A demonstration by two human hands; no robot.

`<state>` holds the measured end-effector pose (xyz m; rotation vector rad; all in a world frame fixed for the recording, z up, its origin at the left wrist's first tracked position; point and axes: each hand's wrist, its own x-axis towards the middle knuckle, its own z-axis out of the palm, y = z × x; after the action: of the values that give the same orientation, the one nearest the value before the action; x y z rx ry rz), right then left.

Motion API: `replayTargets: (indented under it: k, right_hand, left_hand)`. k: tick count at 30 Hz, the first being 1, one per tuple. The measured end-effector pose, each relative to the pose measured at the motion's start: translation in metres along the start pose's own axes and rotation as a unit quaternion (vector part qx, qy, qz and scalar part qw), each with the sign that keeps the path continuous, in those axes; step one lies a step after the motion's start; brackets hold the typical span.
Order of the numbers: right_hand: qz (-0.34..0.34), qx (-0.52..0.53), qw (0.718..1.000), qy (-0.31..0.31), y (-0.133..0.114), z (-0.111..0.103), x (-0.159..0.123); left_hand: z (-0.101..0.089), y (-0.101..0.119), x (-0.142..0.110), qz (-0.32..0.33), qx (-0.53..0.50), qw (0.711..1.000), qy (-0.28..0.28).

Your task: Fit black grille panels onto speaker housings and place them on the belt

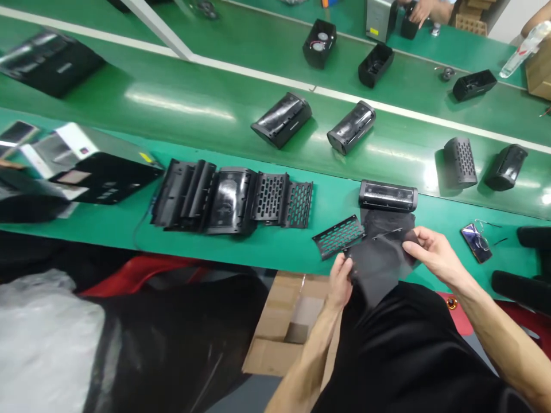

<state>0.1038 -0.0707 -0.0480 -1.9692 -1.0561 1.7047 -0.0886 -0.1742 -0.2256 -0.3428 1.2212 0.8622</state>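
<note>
Keep the thin black sheet evenly tensioned and avoid creasing it. The left hand and right hand pinch its left and right sides, fingers closed. The sheet, matte, limp and slightly translucent, hangs at the table's near edge, right of a rigid, rectangular slotted panel.

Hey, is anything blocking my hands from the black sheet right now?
Nothing visible does: your left hand and right hand pinch the black sheet directly, at opposite sides. The perforated panel lies near the left hand, not in between.
</note>
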Motion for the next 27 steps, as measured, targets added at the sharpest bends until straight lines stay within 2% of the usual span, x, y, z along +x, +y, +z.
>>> replayTargets:
  k: [3, 7, 10, 12, 14, 16, 19, 22, 27]
  right_hand:
    - [-0.017, -0.083, 0.990, 0.109, 0.031, -0.008, 0.011]
    - [-0.048, -0.207, 0.953, 0.215, 0.062, -0.027, 0.008]
    - [-0.025, -0.180, 0.945, 0.274, 0.072, -0.038, 0.002]
    - [0.034, -0.082, 0.961, 0.263, 0.077, -0.044, 0.000]
    - [0.093, 0.035, 0.973, 0.207, 0.083, -0.048, 0.000]
    - [0.122, 0.116, 0.973, 0.158, 0.088, -0.049, 0.000]
    - [0.126, 0.168, 0.967, 0.141, 0.094, -0.046, -0.001]
    - [0.122, 0.201, 0.962, 0.137, 0.096, -0.043, -0.002]
    - [0.129, 0.228, 0.958, 0.113, 0.096, -0.047, -0.007]
  left_hand:
    - [0.028, -0.001, -0.001, -0.014, 0.003, 0.996, -0.087]
    - [0.044, 0.006, -0.004, -0.026, 0.029, 0.987, -0.158]
    - [0.051, 0.011, -0.004, 0.011, 0.055, 0.980, -0.190]
    - [0.054, 0.013, -0.004, 0.020, 0.070, 0.978, -0.195]
    - [0.056, 0.015, -0.003, -0.009, 0.081, 0.976, -0.202]
    - [0.056, 0.018, -0.002, -0.048, 0.092, 0.970, -0.222]
    - [0.059, 0.025, 0.001, -0.069, 0.145, 0.954, -0.254]
    - [0.063, 0.033, 0.007, -0.048, 0.217, 0.943, -0.249]
    - [0.070, 0.041, 0.021, -0.089, 0.305, 0.912, -0.259]
